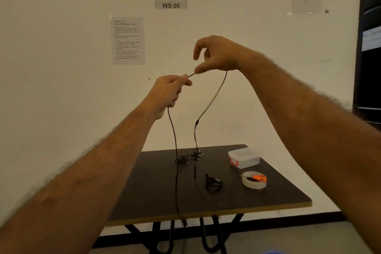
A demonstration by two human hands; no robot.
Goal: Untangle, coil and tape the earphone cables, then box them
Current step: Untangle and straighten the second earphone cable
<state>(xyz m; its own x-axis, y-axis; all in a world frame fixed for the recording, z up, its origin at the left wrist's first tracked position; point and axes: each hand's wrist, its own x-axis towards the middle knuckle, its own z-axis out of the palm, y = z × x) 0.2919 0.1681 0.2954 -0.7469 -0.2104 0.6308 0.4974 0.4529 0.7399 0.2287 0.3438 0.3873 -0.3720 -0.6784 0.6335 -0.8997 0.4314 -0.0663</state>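
High above the dark table [284, 194] I hold one black earphone cable [208, 105] in both hands. My left hand [168, 94] grips it in a fist, and one strand hangs down past the table's front edge. My right hand [216, 54] pinches the cable just to the right; another strand drops from it to a tangle of cables [186, 158] at the table's back. A coiled black earphone [213, 183] lies mid-table. A roll of clear tape [254, 180] sits at the right with orange scissors [257, 177] on top. The clear plastic box [244, 158] stands behind it, lid on.
A white wall stands close behind the table with a "WS 05" label [170, 4] and a printed sheet [127, 40]. A dark frame [369, 57] runs along the right edge. The table's black legs [208, 235] show below its front edge.
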